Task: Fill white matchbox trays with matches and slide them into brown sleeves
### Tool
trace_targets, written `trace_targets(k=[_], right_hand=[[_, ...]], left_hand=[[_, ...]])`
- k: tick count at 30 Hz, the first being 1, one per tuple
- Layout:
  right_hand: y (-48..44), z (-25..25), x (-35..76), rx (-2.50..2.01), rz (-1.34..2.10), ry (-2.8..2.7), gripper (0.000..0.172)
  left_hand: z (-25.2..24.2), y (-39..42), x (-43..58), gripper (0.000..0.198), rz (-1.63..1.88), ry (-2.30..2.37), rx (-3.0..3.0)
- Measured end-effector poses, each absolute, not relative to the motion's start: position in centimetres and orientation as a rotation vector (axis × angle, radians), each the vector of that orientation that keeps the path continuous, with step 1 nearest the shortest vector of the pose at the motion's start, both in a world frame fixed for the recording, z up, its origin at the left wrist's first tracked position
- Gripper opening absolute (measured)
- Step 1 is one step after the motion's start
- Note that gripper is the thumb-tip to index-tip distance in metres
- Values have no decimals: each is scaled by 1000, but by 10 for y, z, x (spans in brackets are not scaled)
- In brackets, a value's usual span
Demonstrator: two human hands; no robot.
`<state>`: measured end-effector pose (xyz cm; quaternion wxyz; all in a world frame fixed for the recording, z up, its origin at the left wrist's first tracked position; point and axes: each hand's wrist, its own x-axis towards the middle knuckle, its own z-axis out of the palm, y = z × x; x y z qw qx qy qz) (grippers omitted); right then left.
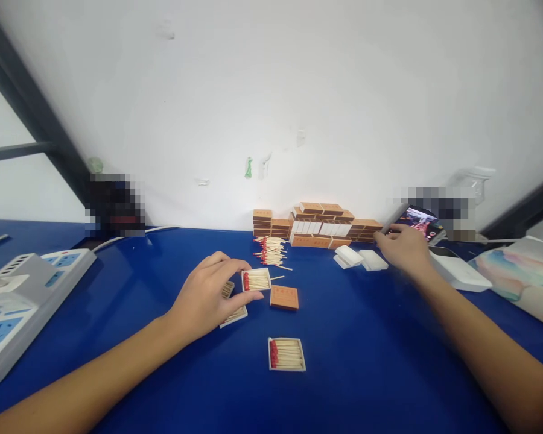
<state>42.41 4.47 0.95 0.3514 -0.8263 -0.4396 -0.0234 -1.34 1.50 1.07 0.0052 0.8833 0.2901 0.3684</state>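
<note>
My left hand (210,292) pinches a white matchbox tray (263,279) of red-tipped matches between thumb and fingers. Beneath that hand, two more filled trays are partly covered, the nearer tray (235,317) showing at its edge. Just right of my thumb lies an orange matchbox cover (284,297), with a loose match (277,278) behind it. Closer to me rests another filled tray (286,354). My right hand (406,248) is at the lower left of a propped phone (419,222) with a lit screen. Its visible fingers are apart and seem to hold nothing; contact with the phone is unclear.
Stacked matchboxes (323,226) stand along the wall, with a pile of loose matches (270,250) before them. White empty-looking trays (349,255) lie to their right. A white box (461,271) sits below the phone. A large power strip (31,307) occupies the left side.
</note>
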Motion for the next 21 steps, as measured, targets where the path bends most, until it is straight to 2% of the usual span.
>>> trace_targets(k=[2,8,10,13,16,21], right_hand=[[38,18,417,-2124,-117,-1132,34],[16,32,361,-1882,-215,-1347,24],[7,31,332,-1738,-115,-1523,20],[-9,25,287,-1378,265,-1792,26],[-23,20,256,-1250,601,-1880,31],[-29,18,248,-1170,679,-1947,35]], left_hand=[[11,15,-14,39,1138,924,2758],[11,15,-14,38,1133,929,2737],[12,15,-14,38,1148,905,2724],[14,13,-11,40,1161,825,2708],[16,9,-7,40,1145,758,2688],[18,5,-1,38,1143,799,2606]])
